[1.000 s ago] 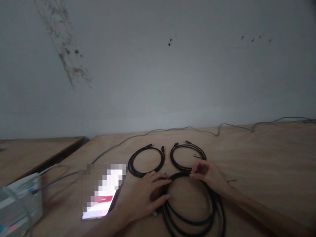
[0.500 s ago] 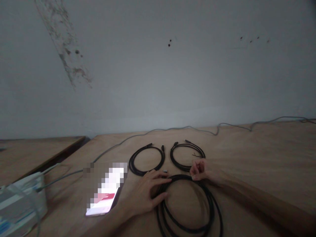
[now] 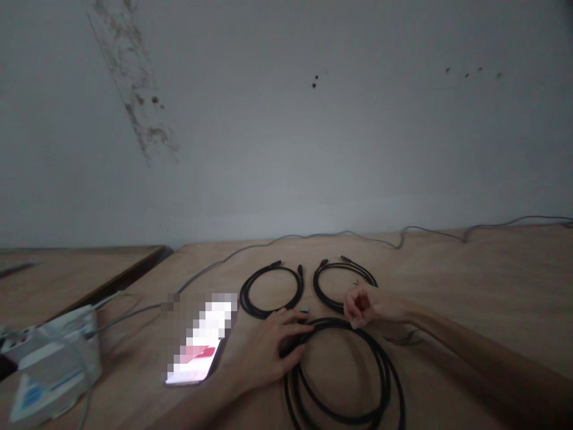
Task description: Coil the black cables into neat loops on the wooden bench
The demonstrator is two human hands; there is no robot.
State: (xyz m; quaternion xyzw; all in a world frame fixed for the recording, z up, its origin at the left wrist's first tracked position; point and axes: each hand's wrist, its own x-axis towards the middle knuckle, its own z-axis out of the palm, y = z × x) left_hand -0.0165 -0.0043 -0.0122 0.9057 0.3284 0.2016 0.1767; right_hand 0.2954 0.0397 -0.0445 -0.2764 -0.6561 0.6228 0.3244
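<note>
A large loose coil of black cable (image 3: 387, 382) lies on the wooden table, cut off by the bottom edge of the view. My left hand (image 3: 273, 346) rests on its upper left side, thumb and fingers closed on the loops. At the coil's top right, my right hand (image 3: 360, 307) has its fingers curled together; whatever they may hold is hidden. Behind the hands lie two smaller black coils, one on the left (image 3: 244, 292) and one on the right (image 3: 317, 286), their plug ends pointing away from me. My right hand partly covers the right coil.
A phone with a lit, partly blurred screen (image 3: 206, 352) lies left of my left hand. At the far left is a white box-like item (image 3: 58, 382) with cords. A thin grey cable (image 3: 255, 245) runs along the wall.
The view has shifted slightly left. My right hand has curled more and turned a little, and a short dark strand now shows beneath its wrist. My left hand has kept its place on the coil.
</note>
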